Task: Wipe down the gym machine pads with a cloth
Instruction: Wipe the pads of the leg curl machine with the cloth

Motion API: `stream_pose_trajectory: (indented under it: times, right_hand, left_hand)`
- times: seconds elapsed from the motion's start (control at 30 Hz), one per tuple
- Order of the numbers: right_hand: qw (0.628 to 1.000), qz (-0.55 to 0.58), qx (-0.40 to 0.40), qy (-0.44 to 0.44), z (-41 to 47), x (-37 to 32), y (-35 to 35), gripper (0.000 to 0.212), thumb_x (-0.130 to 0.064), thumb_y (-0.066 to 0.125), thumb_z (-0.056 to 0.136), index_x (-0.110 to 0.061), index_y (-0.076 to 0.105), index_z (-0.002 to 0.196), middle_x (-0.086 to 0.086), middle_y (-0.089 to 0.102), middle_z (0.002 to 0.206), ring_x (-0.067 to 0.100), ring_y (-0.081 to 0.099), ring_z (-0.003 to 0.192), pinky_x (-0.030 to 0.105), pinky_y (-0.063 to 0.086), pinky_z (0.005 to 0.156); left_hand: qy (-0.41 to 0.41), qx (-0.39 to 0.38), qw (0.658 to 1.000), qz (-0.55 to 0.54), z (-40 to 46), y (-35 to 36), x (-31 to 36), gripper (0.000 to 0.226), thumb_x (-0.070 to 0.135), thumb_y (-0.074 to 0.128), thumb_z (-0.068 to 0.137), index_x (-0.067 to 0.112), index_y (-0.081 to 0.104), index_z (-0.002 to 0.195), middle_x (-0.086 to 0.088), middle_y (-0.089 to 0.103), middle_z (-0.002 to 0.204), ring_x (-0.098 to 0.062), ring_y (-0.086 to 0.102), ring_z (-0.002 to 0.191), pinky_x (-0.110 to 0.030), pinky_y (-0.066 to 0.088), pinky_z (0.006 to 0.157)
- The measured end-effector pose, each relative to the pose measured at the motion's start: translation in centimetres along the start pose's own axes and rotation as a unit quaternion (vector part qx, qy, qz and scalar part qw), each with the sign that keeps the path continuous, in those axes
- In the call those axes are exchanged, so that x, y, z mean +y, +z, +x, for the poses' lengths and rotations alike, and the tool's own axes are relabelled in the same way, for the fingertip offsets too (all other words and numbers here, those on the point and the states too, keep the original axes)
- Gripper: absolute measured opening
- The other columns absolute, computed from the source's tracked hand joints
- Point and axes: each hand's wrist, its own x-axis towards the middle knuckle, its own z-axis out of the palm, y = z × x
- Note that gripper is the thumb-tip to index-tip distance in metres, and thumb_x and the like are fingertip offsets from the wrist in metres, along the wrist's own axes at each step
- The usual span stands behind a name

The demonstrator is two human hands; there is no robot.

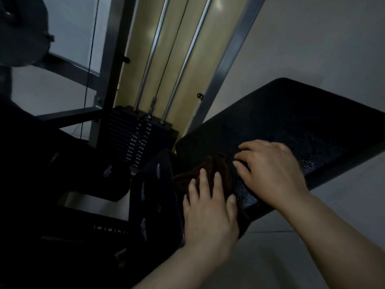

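Note:
A black textured seat pad (pixel 291 126) of the gym machine slopes across the right half of the head view. A dark brown cloth (pixel 216 165) lies bunched on the pad's near left end. My left hand (pixel 208 211) presses flat on the cloth with straight fingers. My right hand (pixel 270 170) rests on the pad just right of the cloth, its fingers slightly bent and their tips at the cloth's edge. Part of the cloth is hidden under my left hand.
The weight stack (pixel 135 140) with two chrome guide rods (pixel 183 65) and a cable stands behind the pad. A dark patterned pad or fabric (pixel 154 195) sits left of the cloth. A numbered adjustment bar (pixel 110 229) is at lower left. Grey floor surrounds the machine.

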Motion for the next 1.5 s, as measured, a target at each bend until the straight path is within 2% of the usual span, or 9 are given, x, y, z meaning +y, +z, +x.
stream_pose_trajectory:
  times: [0.17,0.33,0.6,0.7,0.83,1.07,1.23,1.37,1.5]
  right_hand:
    - [0.999,0.024,0.044,0.007,-1.4,-2.5,1.4,0.032,-0.036,0.04,0.086,-0.022,0.064,0.07,-0.006,0.057,0.074,0.017,0.055,0.071,0.033,0.04,0.063]
    - [0.997,0.003,0.067,0.029,-0.9,-2.6,1.0,0.027,-0.032,0.049,0.082,-0.024,0.035,0.06,-0.003,0.046,0.062,0.02,0.047,0.061,0.031,0.03,0.058]
    - [0.997,-0.033,0.059,0.041,-0.9,-2.9,1.3,0.028,-0.031,0.051,0.085,-0.018,0.053,0.06,0.0,0.05,0.064,0.023,0.05,0.063,0.034,0.034,0.057]
    - [0.996,-0.012,0.083,0.029,-1.1,-2.9,1.2,0.03,-0.033,0.043,0.085,-0.018,0.054,0.062,-0.002,0.051,0.066,0.022,0.051,0.064,0.033,0.036,0.059]
    - [0.995,0.003,0.098,0.024,-1.0,-2.8,1.3,0.031,-0.035,0.042,0.085,-0.02,0.063,0.068,-0.005,0.06,0.079,0.017,0.058,0.073,0.033,0.037,0.07]
    - [0.996,-0.016,0.078,0.034,-1.1,-2.6,1.9,0.03,-0.035,0.045,0.085,-0.018,0.063,0.069,-0.005,0.063,0.081,0.019,0.059,0.074,0.032,0.04,0.066]
    - [0.997,-0.03,0.056,0.035,-1.0,-2.9,1.7,0.027,-0.034,0.048,0.085,-0.018,0.063,0.069,-0.003,0.062,0.08,0.021,0.059,0.075,0.033,0.04,0.067]
    - [0.998,-0.024,0.05,0.028,-1.0,-2.9,1.7,0.023,-0.028,0.054,0.089,-0.017,0.064,0.072,-0.001,0.063,0.082,0.022,0.061,0.077,0.035,0.042,0.067]
    - [0.998,-0.026,0.061,0.023,-0.9,-2.8,1.8,0.03,-0.034,0.044,0.087,-0.018,0.063,0.07,-0.003,0.063,0.08,0.021,0.06,0.075,0.033,0.041,0.065]
  left_hand:
    - [-0.001,0.024,0.999,-0.027,5.6,-0.7,-1.2,0.057,0.049,0.009,0.098,0.032,0.0,0.152,0.001,-0.01,0.16,-0.024,-0.005,0.146,-0.048,0.003,0.118]
    - [-0.051,0.021,0.997,-0.054,13.4,-2.1,-3.4,0.054,0.044,0.018,0.101,0.029,0.01,0.152,-0.003,-0.001,0.161,-0.03,0.003,0.146,-0.05,0.011,0.116]
    - [-0.002,0.01,1.0,-0.018,6.7,-0.8,-2.9,0.064,0.054,0.008,0.095,0.027,0.005,0.153,-0.004,-0.005,0.161,-0.026,0.001,0.147,-0.045,0.01,0.118]
    - [0.043,0.05,0.997,0.044,0.1,0.0,-2.0,0.076,0.055,0.011,0.081,0.025,0.031,0.148,-0.009,0.026,0.156,-0.029,0.032,0.14,-0.048,0.037,0.105]
    - [0.018,-0.026,0.999,-0.012,3.4,-0.4,-2.0,0.077,0.061,-0.004,0.08,0.031,-0.005,0.151,-0.001,-0.017,0.159,-0.023,-0.011,0.146,-0.046,0.002,0.118]
    - [-0.088,-0.015,0.995,-0.053,15.2,-2.8,-3.6,0.06,0.049,0.017,0.1,0.022,0.008,0.153,-0.01,-0.003,0.16,-0.036,0.003,0.145,-0.049,0.008,0.117]
    - [-0.037,0.024,0.999,-0.028,9.2,-1.1,-3.1,0.063,0.05,0.014,0.099,0.02,0.008,0.153,-0.01,-0.004,0.16,-0.031,0.001,0.146,-0.045,0.008,0.119]
    - [0.044,0.011,0.999,-0.019,0.3,-0.1,-2.0,0.093,0.068,-0.025,0.072,0.026,-0.005,0.152,-0.002,-0.019,0.159,-0.022,-0.016,0.145,-0.036,-0.005,0.116]
    - [-0.008,0.006,1.0,0.0,4.3,-0.5,-2.1,0.074,0.058,-0.005,0.087,0.024,-0.002,0.152,-0.007,-0.014,0.159,-0.027,-0.01,0.146,-0.045,0.001,0.118]
